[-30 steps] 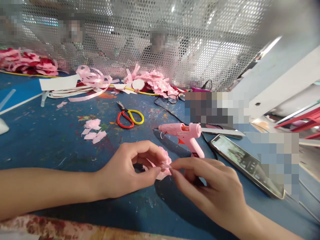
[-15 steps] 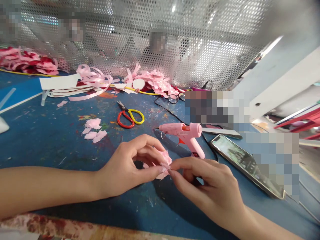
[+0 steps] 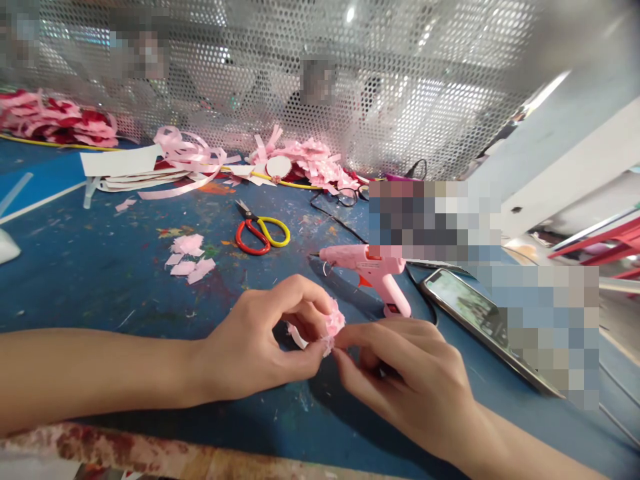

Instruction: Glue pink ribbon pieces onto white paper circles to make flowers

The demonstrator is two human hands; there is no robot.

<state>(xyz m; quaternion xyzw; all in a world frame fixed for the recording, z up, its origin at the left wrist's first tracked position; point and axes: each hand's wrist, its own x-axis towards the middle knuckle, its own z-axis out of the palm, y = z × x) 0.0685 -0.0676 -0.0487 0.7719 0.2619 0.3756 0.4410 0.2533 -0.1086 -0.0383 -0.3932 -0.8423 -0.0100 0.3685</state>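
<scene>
My left hand (image 3: 280, 330) is closed round a small frilly pink fabric flower (image 3: 335, 321), its thumb and fingers gripping the left side. A white, flat edge shows under the flower inside the curl of that hand. At the flower's lower right edge, the bent index finger and thumb of my right hand (image 3: 410, 373) are closed on the pink petals; the fingertips partly hide the spot. Just beyond the hands lies a pink hot glue gun (image 3: 363, 260) with an orange trigger. Scissors (image 3: 260, 233) with one red and one yellow handle rest farther back. Loose pink fabric pieces (image 3: 193, 257) lie to their left.
A phone (image 3: 480, 320) lies on the blue table (image 3: 125, 300) at right. Along the perforated metal screen (image 3: 240, 73) are white card strips (image 3: 120, 162), pink ribbon (image 3: 190, 150) and a pink fabric heap (image 3: 310, 160). People are behind the screen. A black cord (image 3: 340, 223) runs behind the glue gun.
The flower has been tilted in my left hand, so its frilled side stands more upright. My right fingertips have shifted slightly down along its edge.
</scene>
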